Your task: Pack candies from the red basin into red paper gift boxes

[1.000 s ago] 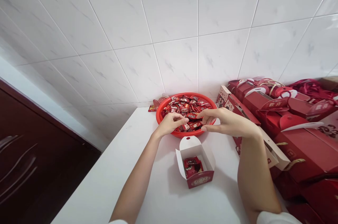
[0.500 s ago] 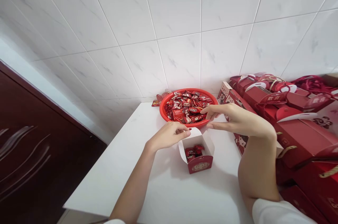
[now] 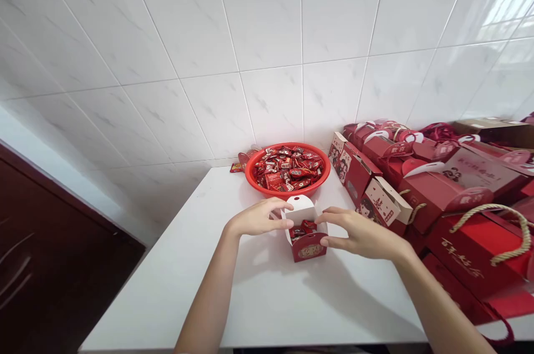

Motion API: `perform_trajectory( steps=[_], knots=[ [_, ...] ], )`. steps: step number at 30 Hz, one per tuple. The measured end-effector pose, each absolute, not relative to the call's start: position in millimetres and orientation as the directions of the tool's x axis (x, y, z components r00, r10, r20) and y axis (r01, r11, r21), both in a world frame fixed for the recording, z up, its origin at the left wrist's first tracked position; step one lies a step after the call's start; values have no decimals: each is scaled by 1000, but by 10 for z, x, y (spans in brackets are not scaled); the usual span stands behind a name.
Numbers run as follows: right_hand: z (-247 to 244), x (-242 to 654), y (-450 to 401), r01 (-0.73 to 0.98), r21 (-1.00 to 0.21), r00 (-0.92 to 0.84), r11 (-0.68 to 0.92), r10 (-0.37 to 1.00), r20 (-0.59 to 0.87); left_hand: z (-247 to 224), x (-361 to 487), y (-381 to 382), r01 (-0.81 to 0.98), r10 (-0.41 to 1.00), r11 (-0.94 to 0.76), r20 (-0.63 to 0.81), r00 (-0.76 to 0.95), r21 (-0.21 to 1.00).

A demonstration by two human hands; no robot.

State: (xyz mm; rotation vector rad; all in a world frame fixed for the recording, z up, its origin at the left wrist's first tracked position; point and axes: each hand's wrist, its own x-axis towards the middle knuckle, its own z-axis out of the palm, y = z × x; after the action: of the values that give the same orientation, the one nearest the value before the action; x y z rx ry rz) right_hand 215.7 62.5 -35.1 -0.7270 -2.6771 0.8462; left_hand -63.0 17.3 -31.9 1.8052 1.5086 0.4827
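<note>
A small red-and-white candy box [image 3: 309, 248] stands on the white table with its top flaps up. Red-wrapped candies [image 3: 307, 227] lie inside it. My left hand [image 3: 259, 217] grips the box's left side flap between thumb and fingers. At the right side, my right hand [image 3: 359, 233] has its thumb near the front corner and its fingers over the side flap, holding the box. Just behind the box sits a red plastic basket [image 3: 250, 175] filled with wrapped candies [image 3: 287, 168].
Many red gift boxes [image 3: 448, 193], some with rope handles, are stacked along the right. A tiled wall [image 3: 271, 104] runs behind the white table [image 3: 200, 265]. At the left is a dark red cabinet door [image 3: 62, 248].
My right hand has come from the candy basket down to the box's right side. My left hand stays at the left flap. The view has shifted to the right.
</note>
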Motion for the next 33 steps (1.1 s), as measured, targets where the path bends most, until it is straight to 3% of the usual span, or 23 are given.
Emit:
perform_trajectory(
  steps=[4, 9, 15, 18, 22, 27, 30, 33],
  knots=[
    [-724, 2145, 351, 316, -667, -755, 675, 605, 254, -472, -426, 190, 685, 992, -90, 4, 126, 723],
    [-1166, 2001, 123, 314, -674, -614, 669, 684, 393, -736, -50, 205, 825, 976, 0, 179, -123, 565],
    [-1310, 1853, 52, 383, -680, -432, 625, 772, 466, -941, 32, 251, 807, 933, -102, 337, -124, 581],
    [-1287, 1841, 57, 385, -696, -387, 606, 791, 474, -914, -31, 244, 658, 954, -182, 294, -63, 731],
    [-1258, 1846, 52, 351, -723, -395, 595, 794, 462, -807, -155, 145, 401, 988, -153, 140, 63, 903],
    [-1294, 1821, 70, 229, -850, -220, 475, 876, 430, -792, -237, -52, 411, 969, -168, 74, 236, 896],
    [-1341, 1809, 94, 207, -892, -146, 402, 914, 379, -862, -182, -132, 474, 980, -155, 77, 181, 867],
    [-1355, 1806, 79, 261, -863, -122, 432, 902, 414, -927, -84, -169, 487, 987, -155, 114, 112, 859]
  ],
)
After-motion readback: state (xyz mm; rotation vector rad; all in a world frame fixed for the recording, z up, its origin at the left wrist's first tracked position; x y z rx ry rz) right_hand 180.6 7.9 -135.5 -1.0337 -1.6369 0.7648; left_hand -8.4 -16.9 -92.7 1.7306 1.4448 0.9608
